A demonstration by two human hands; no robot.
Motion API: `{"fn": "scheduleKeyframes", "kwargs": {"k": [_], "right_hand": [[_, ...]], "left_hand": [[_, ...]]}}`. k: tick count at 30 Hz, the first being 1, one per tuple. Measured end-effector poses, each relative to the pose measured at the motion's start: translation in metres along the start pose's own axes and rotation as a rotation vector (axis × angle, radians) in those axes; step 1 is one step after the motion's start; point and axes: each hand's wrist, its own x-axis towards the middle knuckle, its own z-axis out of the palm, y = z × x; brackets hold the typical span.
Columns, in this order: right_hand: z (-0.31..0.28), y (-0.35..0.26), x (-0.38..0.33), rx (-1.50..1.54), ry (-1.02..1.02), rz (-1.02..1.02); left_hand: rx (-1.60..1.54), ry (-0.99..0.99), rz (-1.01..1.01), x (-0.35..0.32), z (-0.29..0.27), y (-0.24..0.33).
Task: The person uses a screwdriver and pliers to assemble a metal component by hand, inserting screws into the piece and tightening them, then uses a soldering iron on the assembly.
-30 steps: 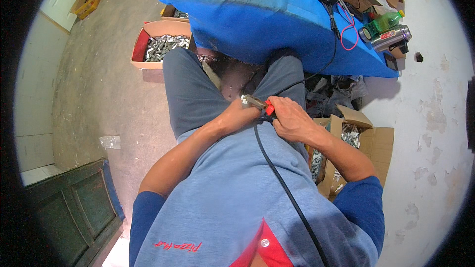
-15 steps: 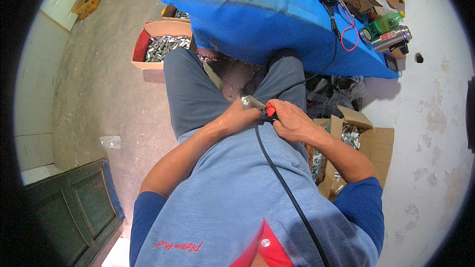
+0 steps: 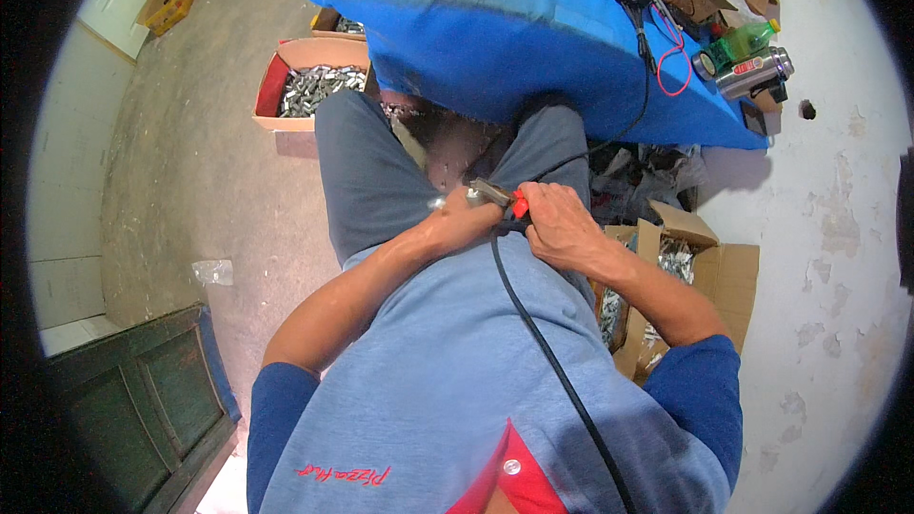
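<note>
My hands meet over my lap. My right hand [image 3: 562, 224] is wrapped round pliers with red handles [image 3: 520, 205]; their grey metal jaws [image 3: 490, 192] point left, over my other hand. My left hand [image 3: 464, 226] is closed right beside the jaws, and a small silvery metal piece [image 3: 473, 196] shows at its fingers. The palm side is hidden, so its full shape cannot be seen. A blurred shiny bit [image 3: 436, 203] is just left of the left hand. A black cable [image 3: 543, 343] runs over my shirt to the hands.
A cardboard box [image 3: 269, 95] of small metal cylinders stands ahead left. Another open box [image 3: 733, 286] with silvery parts is at my right. The blue-covered table [image 3: 476, 38] ahead bears a metal flask [image 3: 757, 71], a green bottle [image 3: 747, 38] and wires. A white wall [image 3: 809, 324] rises at right.
The plier jaws and my right hand have shifted slightly. A blurred shiny bit now shows left of my left hand, where none was seen before.
</note>
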Motion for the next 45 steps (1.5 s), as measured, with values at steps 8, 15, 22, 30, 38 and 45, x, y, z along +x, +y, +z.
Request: {"fn": "scheduleKeyframes", "kwargs": {"k": [8, 15, 22, 30, 38, 45], "right_hand": [[-0.006, 0.002, -0.003, 0.181, -0.087, 0.078], [-0.032, 0.044, 0.020, 0.560, -0.036, 0.345], [-0.113, 0.100, 0.116, 1.185, 0.280, 0.513], [-0.138, 0.197, 0.223, 0.996, 0.554, 0.692], [-0.111, 0.177, 0.231, -0.041, 1.104, 0.492], [0.004, 0.003, 0.133, 0.588, -0.154, 0.136]], "left_hand": [[0.015, 0.010, 0.099, 0.000, 0.002, -0.006], [-0.077, 0.038, -0.051, -0.002, -0.001, 0.003], [-0.060, 0.109, -0.047, -0.002, -0.002, 0.001], [-0.376, 0.195, -0.092, -0.010, -0.011, 0.000], [-0.706, 0.264, -0.228, -0.017, -0.030, -0.008], [-0.503, 0.325, -0.211, -0.002, -0.028, -0.027]]}}
